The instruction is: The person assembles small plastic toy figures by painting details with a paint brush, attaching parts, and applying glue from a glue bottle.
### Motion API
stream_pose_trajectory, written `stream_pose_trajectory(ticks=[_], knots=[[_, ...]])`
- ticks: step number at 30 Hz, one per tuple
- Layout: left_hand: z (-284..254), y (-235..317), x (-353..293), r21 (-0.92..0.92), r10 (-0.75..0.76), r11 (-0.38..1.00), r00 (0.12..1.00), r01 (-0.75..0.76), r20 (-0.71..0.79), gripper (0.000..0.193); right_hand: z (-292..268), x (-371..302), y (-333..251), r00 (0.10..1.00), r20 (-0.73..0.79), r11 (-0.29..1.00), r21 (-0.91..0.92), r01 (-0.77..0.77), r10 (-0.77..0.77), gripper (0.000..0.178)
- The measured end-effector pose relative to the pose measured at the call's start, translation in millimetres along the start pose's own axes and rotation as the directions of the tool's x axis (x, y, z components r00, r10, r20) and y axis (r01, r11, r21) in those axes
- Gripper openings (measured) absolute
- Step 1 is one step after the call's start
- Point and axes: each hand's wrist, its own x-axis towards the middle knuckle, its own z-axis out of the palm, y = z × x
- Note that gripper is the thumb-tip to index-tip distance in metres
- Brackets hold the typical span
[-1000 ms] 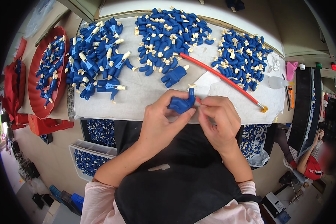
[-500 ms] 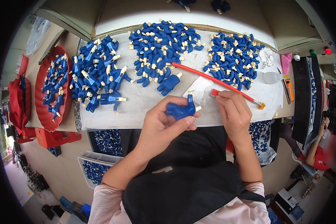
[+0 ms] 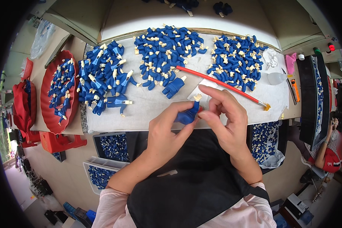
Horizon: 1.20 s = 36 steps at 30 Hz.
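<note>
Bright light covers the table (image 3: 144, 100); shadow dims the shelf (image 3: 152, 21) at twelve o'clock; glare whitens eight o'clock; outer edges bend.

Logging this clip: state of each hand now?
Left hand: closed, holding the blue figurine torso.
Right hand: partly curled beside it; grip cannot be told.

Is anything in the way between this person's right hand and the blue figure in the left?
Only a small red piece shows between the right hand and the blue figure; whether it touches the figure is unclear. Nothing else visible stands there.
</note>
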Motion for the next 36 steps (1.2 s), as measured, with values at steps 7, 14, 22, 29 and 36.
stream_pose_trajectory(ticks=[7, 14, 22, 29, 36], knots=[[7.4, -18.8, 9.7, 0.078, 0.028, 0.997, 0.999, -0.026, -0.020, 0.027, 14.2, 13.0, 31.1, 0.984, 0.019, 0.940, 0.293, -0.174, 0.176, 0.018], [-4.2, -9.8, 11.8, -0.368, -0.275, 0.852, 0.917, 0.372, 0.290, 0.029, 3.3, 14.2, 37.0, 0.998, 0.048, 0.972, 0.227, -0.061, 0.051, 0.018], [-18.2, 3.8, 4.1, -0.413, -0.230, 0.814, 0.880, 0.408, 0.415, 0.043, -26.1, 10.4, 25.5, 0.771, 0.604, 0.700, 0.461, -0.545, 0.203, 0.009], [-29.5, -4.8, 0.2, -0.134, 0.104, 0.990, 0.856, -0.041, 0.507, 0.051, -21.2, -13.1, 7.7, 0.811, 0.539, 0.786, 0.389, -0.481, 0.230, 0.010], [-25.9, -9.3, -6.0, -0.149, 0.199, 0.979, 0.834, -0.142, 0.514, 0.050, -22.2, -21.1, -2.5, 0.771, 0.566, 0.699, 0.425, -0.575, 0.291, 0.011]])
